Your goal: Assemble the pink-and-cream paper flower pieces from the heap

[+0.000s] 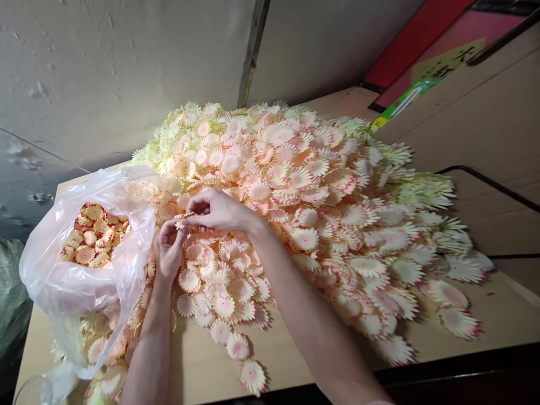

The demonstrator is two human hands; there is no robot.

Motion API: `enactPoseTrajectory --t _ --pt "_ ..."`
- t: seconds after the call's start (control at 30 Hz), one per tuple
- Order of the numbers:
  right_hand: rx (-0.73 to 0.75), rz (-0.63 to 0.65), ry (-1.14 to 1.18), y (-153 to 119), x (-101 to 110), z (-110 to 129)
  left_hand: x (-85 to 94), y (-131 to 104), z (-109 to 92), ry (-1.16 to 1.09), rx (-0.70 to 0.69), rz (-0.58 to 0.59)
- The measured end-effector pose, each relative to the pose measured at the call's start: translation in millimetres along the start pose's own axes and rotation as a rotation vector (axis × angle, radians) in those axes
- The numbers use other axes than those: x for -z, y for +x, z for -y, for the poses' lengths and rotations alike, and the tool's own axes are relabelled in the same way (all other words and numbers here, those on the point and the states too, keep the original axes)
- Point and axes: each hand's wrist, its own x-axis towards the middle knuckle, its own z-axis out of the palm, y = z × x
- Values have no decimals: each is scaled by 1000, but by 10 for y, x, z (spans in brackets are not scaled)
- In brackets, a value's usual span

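My left hand (169, 247) and my right hand (213, 211) meet at the left part of a big pile of pink and cream fabric-like flower pieces (257, 191). Between their fingertips is a small petalled piece (181, 222) with a thin orange edge, pinched by both hands. Just left of my left hand stands an open clear plastic bag (46, 270), filled with small yellow flower pieces with red edges (86, 256). My right forearm crosses over the pile.
The pile covers much of the pale wooden table (202, 371). A grey wall (126, 67) rises behind it. Cardboard (485, 129) and a red panel (415, 36) stand at the right. A green sack (12, 304) is at the far left.
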Motion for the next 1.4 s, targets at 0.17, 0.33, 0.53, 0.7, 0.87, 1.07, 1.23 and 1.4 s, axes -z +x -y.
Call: enactPoseTrajectory --t 0.17,0.33,0.53,0.7,0.87,1.07,1.23,1.4 --pt "16 -105 -13 17 -19 11 18 -5 41 6 -27 -89" --pt "8 -420 23 31 57 -44 35 -23 64 -13 -26 -122" --pt "34 -437 83 -13 221 -56 -5 -26 -20 -81 6 -44" --pt "34 -174 64 -43 167 -7 6 -5 -51 -117 -14 -27" --pt "56 -123 0 -8 45 -18 22 -7 -82 -166 -11 -18" --pt "50 -62 -45 6 -47 9 -9 -10 -125 -68 -13 -75" --pt "88 -54 -94 -1 -65 20 -9 -8 -53 -108 12 -45" --pt "81 -114 -109 22 -73 1 -12 -8 -36 -100 9 -53"
